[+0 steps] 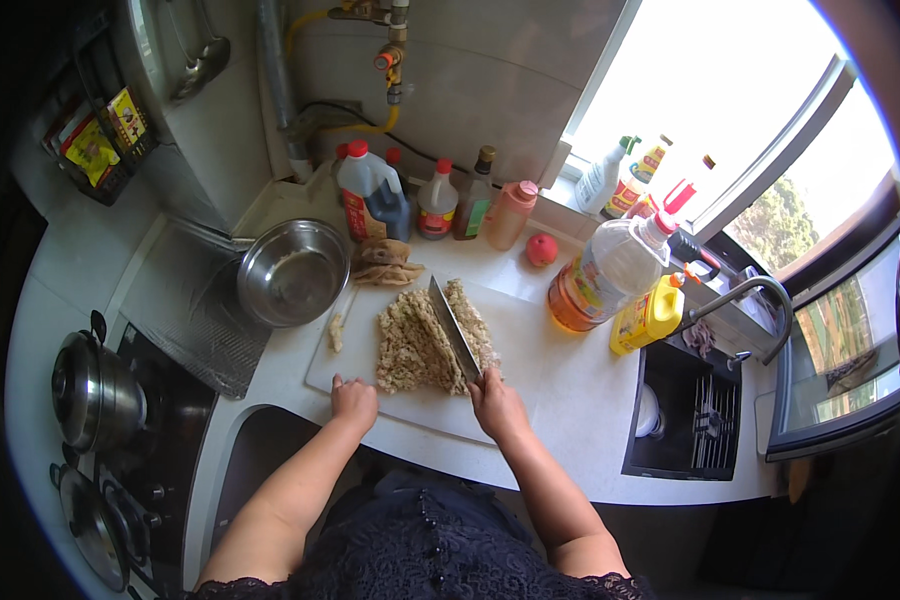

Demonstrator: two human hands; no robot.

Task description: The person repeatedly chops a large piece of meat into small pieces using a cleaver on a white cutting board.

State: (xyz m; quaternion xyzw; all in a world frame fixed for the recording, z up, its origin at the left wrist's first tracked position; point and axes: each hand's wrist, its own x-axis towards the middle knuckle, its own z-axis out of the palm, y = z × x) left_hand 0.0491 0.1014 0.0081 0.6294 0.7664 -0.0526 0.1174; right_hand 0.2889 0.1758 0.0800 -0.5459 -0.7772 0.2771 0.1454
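My right hand (497, 405) grips the handle of a kitchen knife (452, 328). Its blade runs away from me, edge down in a flattened slab of minced meat (412, 345), with a narrower strip of mince to the blade's right. The mince lies on a white cutting board (367, 300). Curled into a loose fist, my left hand (355, 405) rests by the board's near left edge, apart from the mince; its fingertips are mostly hidden. A small pale scrap of food (336, 333) sits near the board's left side.
Left of the board stands a steel bowl (294, 274), with a crumpled brown cloth-like item (385, 262) beyond. Bottles (436, 199) line the wall. A large oil bottle (607, 270), a yellow jug (649, 315) and a sink (679, 420) are at right, a stove with pots (94, 394) at left.
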